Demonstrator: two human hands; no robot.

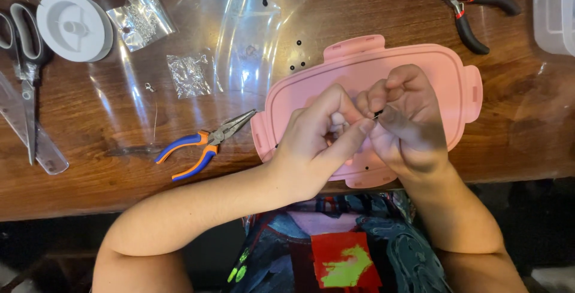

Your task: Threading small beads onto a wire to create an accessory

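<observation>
Both my hands meet over a pink plastic lid [467,83] lying on the wooden table. My left hand [320,140] and my right hand [407,119] pinch together at one spot, where a tiny black bead [377,114] shows between the fingertips. Whether a thread runs through it is too fine to tell. A couple of loose black beads [366,167] lie on the lid by its near edge.
Blue-and-orange pliers [200,144] lie left of the lid. Black-handled pliers [473,5] sit at the back right. Scissors [24,59], a white cord spool [75,26], small clear bags [141,20] and scattered black beads [297,59] lie behind. A clear box [554,11] stands far right.
</observation>
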